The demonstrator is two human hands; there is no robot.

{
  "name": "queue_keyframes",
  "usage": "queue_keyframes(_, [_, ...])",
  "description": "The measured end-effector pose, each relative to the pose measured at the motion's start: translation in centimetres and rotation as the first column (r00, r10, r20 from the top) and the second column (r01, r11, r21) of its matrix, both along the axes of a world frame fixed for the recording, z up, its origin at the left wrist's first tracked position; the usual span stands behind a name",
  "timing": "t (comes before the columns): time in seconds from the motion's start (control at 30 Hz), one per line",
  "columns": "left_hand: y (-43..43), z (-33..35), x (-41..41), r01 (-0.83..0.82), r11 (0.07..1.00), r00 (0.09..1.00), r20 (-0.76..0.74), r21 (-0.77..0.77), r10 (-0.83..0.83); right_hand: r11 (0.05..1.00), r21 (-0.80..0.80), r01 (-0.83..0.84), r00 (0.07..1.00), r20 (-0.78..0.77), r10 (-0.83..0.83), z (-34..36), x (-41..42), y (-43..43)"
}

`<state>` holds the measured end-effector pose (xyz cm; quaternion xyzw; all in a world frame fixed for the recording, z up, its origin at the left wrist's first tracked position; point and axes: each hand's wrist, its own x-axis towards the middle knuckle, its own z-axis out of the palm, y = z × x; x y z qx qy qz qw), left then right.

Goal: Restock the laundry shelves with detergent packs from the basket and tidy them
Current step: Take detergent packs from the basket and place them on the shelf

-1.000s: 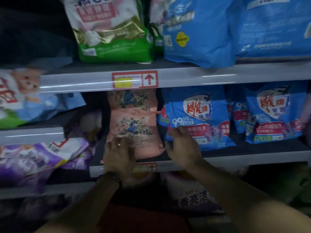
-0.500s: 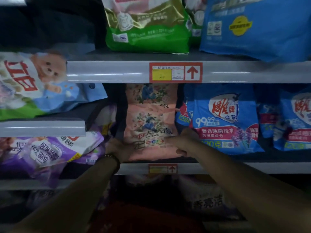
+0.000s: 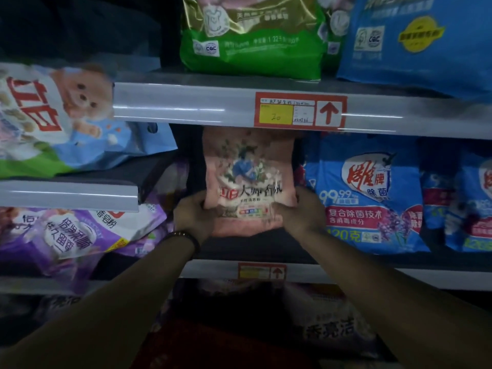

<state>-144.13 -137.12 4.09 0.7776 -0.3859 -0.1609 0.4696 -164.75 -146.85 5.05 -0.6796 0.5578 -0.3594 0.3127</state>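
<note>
The shelves (image 3: 186,110) are seen close and in dim light; a blue pack (image 3: 415,43) and a green pack (image 3: 253,49) are stood on the upper board, a bear pack (image 3: 53,121) is laid on the left bay, and purple packs (image 3: 74,230) are slumped beneath it; smaller blue packs (image 3: 367,198) are ranged along the middle board, just right of the pink pack (image 3: 250,182).

The pink pack is stood on the middle board under the price tag (image 3: 300,111), its print turned to the front; a second ago it was sagged and folded over itself, and it is now drawn up nearly straight.

The left hand (image 3: 194,217) and right hand (image 3: 303,211) were then laid flat, one on the pink face and one on the blue pack beside it; both have since been brought to the pink pack's lower corners, and each grip is now closed round a corner.

This slot is judged almost tidied; release is likely all that is needed here.

A wristband (image 3: 183,237) is worn on the left wrist; the basket cannot be made out with certainty.
</note>
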Motion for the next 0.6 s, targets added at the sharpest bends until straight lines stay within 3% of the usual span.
queue_keyframes(0.1, [-1.8, 0.5, -0.2, -0.168, 0.986, 0.983, 0.078, 0.004, 0.167, 0.999, 0.031, -0.024, 0.997, 0.076, 0.022, -0.1, 0.6, -0.4])
queue_keyframes(0.2, [-1.9, -0.3, -1.9, -0.272, 0.955, 0.959, 0.119, 0.116, 0.259, 0.985, 0.078, -0.154, 0.986, -0.047, 0.158, -1.5, 0.4, 0.7])
queue_keyframes(0.27, [-1.3, -1.7, -3.2, -0.119, 0.983, 0.978, 0.19, 0.142, 0.091, 0.977, 0.048, -0.21, 0.955, -0.203, 0.215, -2.0, -0.1, 1.3])
queue_keyframes(0.37, [-1.1, -3.8, -4.2, 0.103, 0.963, 0.894, 0.402, 0.249, -0.199, 0.95, -0.061, -0.308, 0.867, -0.428, 0.253, -2.9, -0.1, 1.4])
queue_keyframes(0.47, [-1.8, -4.2, -4.1, 0.14, 0.935, 0.852, 0.442, 0.324, -0.281, 0.918, 0.043, -0.394, 0.754, -0.556, 0.349, -3.7, 0.8, 1.3])
queue_keyframes(0.6, [-3.3, -5.0, -3.4, 0.147, 0.824, 0.756, 0.475, 0.547, -0.45, 0.899, 0.194, -0.392, 0.64, -0.645, 0.418, -3.9, 2.2, 0.1])
